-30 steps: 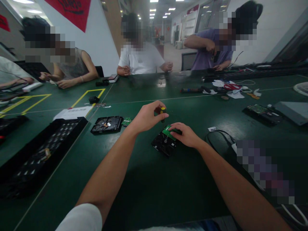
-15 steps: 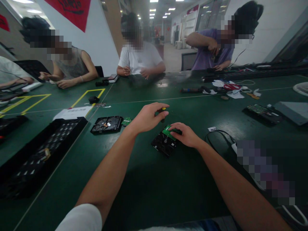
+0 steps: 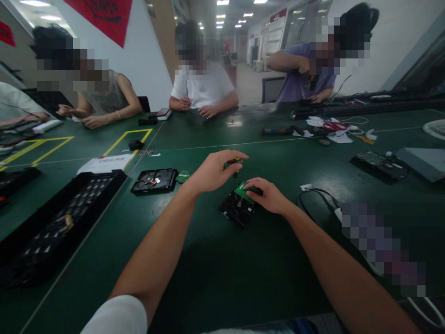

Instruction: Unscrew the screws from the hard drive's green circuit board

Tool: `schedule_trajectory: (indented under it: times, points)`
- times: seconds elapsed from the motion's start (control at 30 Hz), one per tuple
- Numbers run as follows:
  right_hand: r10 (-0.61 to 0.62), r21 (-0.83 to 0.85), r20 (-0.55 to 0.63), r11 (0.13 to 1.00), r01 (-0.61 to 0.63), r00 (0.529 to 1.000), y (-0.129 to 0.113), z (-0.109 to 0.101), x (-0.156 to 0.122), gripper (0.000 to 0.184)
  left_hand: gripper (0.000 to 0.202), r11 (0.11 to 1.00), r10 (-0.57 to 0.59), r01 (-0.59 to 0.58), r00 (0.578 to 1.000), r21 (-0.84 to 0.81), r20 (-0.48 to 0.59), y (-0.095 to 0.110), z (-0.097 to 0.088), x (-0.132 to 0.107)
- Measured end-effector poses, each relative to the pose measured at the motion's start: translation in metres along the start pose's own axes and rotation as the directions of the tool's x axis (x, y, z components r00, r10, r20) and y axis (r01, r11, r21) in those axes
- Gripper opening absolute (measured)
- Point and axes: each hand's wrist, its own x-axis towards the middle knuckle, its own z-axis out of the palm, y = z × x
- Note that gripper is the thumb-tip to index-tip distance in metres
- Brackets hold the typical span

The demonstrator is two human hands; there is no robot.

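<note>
The tabletop [image 3: 215, 269] is showing a smooth, glossy surface, catching pale patches of light. The hard drive [image 3: 233, 209] is looking like dark metal, mostly matt with small glints, while its green circuit board [image 3: 240, 189] is presenting a smooth face. The screwdriver [image 3: 238, 161] is showing a handle that is looking like plastic. The second drive [image 3: 153, 180], further left, is bearing a darkly shining casing. The long black tray [image 3: 120, 176] is resembling moulded plastic, dull along its rim. The paper sheet [image 3: 107, 163] is looking matt and smooth. The grey box [image 3: 426, 163] is showing a smooth, matt face, its material staying unclear. The white sleeve [image 3: 118, 315] is appearing as soft, matt cloth
</note>
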Motion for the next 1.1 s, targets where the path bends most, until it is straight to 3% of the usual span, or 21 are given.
schedule_trajectory:
  times: [0.17, 0.33, 0.47, 0.77, 0.97, 1.1]
  points:
    - [0.011, -0.003, -0.005, 1.0, -0.011, 1.0, 0.001, 0.001, -0.001, 0.019, 0.037, 0.981, -0.057, 0.065, 0.997, -0.181, 0.05, -0.004, 0.003, -0.001]
    - [0.016, 0.005, -0.003, 1.0, -0.016, 1.0, -0.002, -0.001, 0.0, 0.018, 0.034, 0.997, 0.017, -0.018, 1.0, -0.073, -0.012, -0.006, 0.001, 0.0]
    - [0.033, -0.002, 0.008, 0.999, -0.033, 0.999, -0.003, -0.002, 0.0, 0.018, 0.032, 0.999, 0.004, -0.002, 0.997, 0.032, -0.072, -0.004, -0.001, 0.001]
    - [0.014, 0.01, -0.014, 1.0, -0.014, 1.0, -0.001, 0.001, -0.001, 0.019, 0.044, 0.999, -0.029, 0.029, 1.0, -0.023, -0.001, -0.01, -0.003, -0.001]
    - [0.028, -0.01, 0.003, 1.0, -0.028, 1.0, -0.001, 0.0, -0.001, 0.02, 0.031, 0.985, 0.017, -0.003, 0.997, 0.175, -0.075, -0.009, -0.002, 0.002]
    - [0.024, -0.008, 0.003, 1.0, -0.024, 1.0, 0.0, 0.0, -0.001, 0.019, 0.041, 0.998, -0.03, 0.033, 0.999, 0.061, -0.044, -0.012, 0.001, 0.001]
